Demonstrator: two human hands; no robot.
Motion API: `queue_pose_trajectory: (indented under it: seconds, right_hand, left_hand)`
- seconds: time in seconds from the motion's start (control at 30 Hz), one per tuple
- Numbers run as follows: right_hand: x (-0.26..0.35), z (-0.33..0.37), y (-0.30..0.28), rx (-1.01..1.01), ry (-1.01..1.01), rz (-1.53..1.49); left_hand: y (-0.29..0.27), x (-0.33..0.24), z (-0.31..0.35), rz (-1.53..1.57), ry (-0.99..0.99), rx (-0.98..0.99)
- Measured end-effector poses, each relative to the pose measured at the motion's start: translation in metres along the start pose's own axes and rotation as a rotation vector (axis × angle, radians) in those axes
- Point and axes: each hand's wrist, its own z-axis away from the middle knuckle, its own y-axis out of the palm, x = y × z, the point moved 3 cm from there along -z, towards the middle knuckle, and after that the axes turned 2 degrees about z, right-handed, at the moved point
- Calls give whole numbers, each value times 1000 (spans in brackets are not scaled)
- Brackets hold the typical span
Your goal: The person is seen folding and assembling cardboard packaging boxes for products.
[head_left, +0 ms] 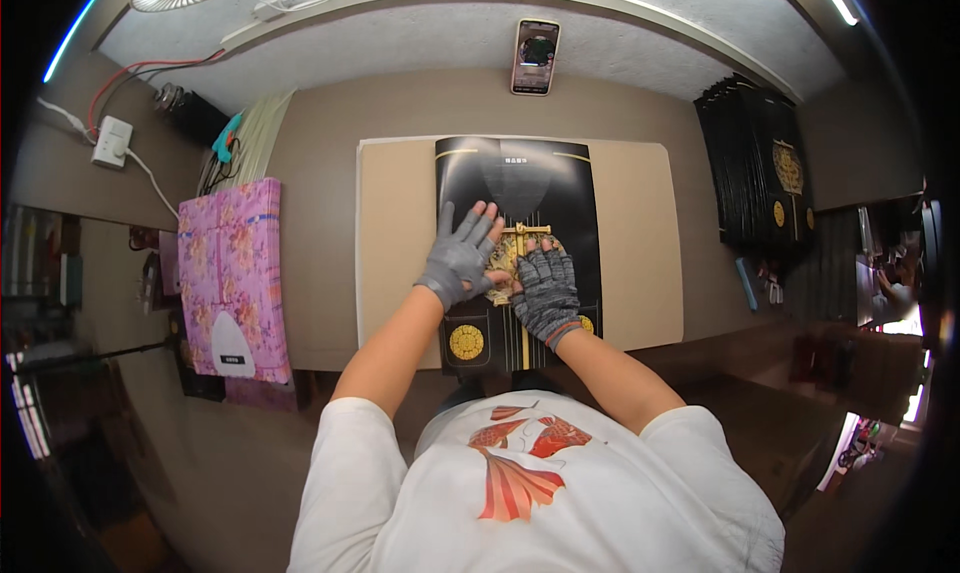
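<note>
A glossy black printed bag or sheet (572,190) with gold ornaments lies flat on a tan board (640,243), its near end reaching the board's front edge. My left hand (463,258), in a grey glove with bare fingertips, rests on its left half with the fingers spread. On the right half, my right hand (550,288) lies palm down in a darker knitted glove, also with bare fingertips, its fingers stretched out close together. Both hands partly cover the gold emblem in the middle, their thumbs near each other. Nothing shows held in either hand.
A pink flowered stack (230,273) stands at the left, with teal-handled scissors (228,138) behind it. A stack of black gold-printed pieces (755,168) is at the right. A phone (536,58) lies at the back; a white power socket (112,143) is far left.
</note>
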Motion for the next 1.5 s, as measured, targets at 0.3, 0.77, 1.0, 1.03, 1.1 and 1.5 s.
queue_pose_trajectory:
  seconds: [0.3,0.77,1.0,1.03,1.1,1.5]
  right_hand:
    - [1,-5,-11,64,53,-46]
    - [3,-1,-11,40,46,-57]
    - [-1,2,3,-29,27,2]
    - [1,-2,-4,-1,17,10]
    - [-3,-3,-2,-100,-29,29]
    - [32,-83,-89,336,-703,227]
  left_hand:
    - [1,67,-57,91,185,-80]
    - [11,92,-82,-103,-159,-155]
    - [17,-51,98,286,-88,-132]
    - [18,-70,122,273,-68,-126]
    - [34,-97,155,295,-43,-114]
    - [44,-109,165,201,-139,-272]
